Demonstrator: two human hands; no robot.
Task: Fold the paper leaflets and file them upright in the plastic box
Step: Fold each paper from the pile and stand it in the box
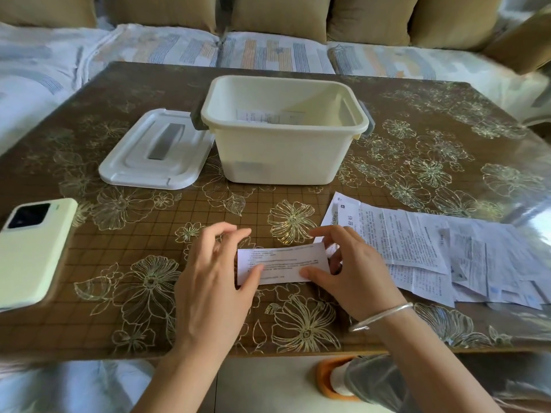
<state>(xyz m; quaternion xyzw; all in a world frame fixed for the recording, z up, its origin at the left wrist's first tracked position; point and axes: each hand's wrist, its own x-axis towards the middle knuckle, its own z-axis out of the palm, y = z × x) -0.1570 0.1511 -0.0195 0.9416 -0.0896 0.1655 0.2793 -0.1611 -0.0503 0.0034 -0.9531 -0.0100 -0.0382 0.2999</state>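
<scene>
Two hands hold one folded leaflet [281,263] over the near part of the worktop [119,293]. The left hand [214,272] pinches its left end, thumb on top and fingers [235,232] curled behind. The right hand [354,272], a bangle [381,315] on its wrist, pinches the right end likewise. Beyond stands the open box [283,150] with folded papers [259,116] inside, its lid [158,150] flat just beside it at left. Loose leaflets [432,251] lie spread at right, a phone [32,248] far left.

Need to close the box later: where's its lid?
In the head view, the white lid lies flat on the table, left of the plastic box, beyond the phone.
</scene>
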